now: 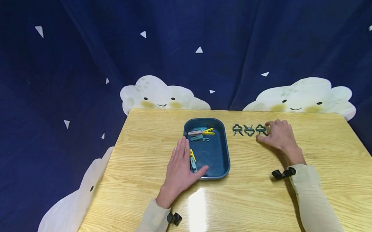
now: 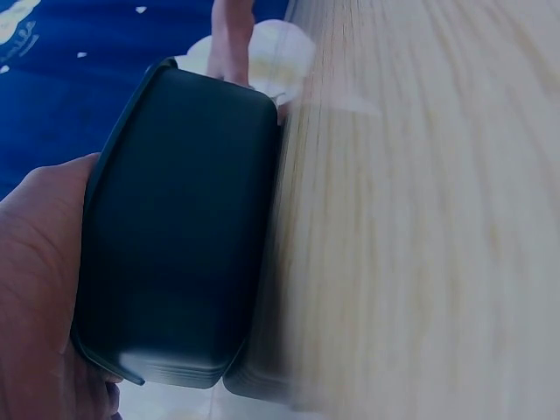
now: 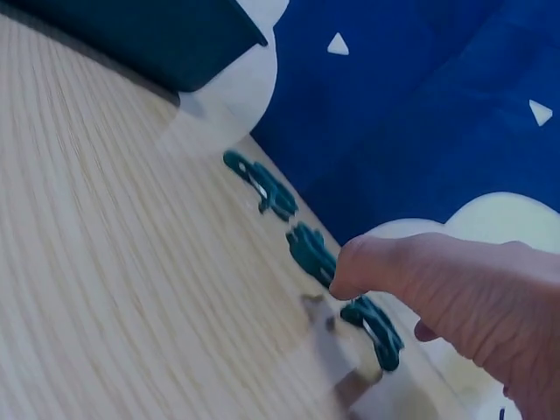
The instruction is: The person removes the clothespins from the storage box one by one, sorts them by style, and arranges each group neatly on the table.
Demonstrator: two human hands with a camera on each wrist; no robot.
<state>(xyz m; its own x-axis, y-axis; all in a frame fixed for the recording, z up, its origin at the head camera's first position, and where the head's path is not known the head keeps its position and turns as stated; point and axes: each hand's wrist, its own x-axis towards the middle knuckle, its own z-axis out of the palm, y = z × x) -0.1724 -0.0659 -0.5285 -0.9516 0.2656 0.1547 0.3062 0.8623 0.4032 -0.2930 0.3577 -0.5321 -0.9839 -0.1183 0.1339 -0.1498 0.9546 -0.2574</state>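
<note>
My left hand (image 1: 180, 164) rests along the left side of a dark blue-green plastic bin (image 1: 219, 159), its fingers straight and the thumb over the near rim. The left wrist view shows that hand (image 2: 44, 262) beside the bin's outer wall (image 2: 184, 219). Three dark green clips lie in a row right of the bin: a left clip (image 1: 237, 129), a middle clip (image 1: 249, 130) and a right clip (image 1: 261, 129). My right hand (image 1: 280, 134) is at the right clip, thumb and forefinger spread on either side of it. In the right wrist view the thumb (image 3: 376, 267) partly covers the row.
Inside the bin lie several clothespins, among them a pink one (image 1: 195, 132), a yellow one (image 1: 208, 131) and a light blue one (image 1: 193, 164). The wooden table (image 1: 246, 203) ends at a dark blue curtain (image 1: 177, 54) with cloud prints.
</note>
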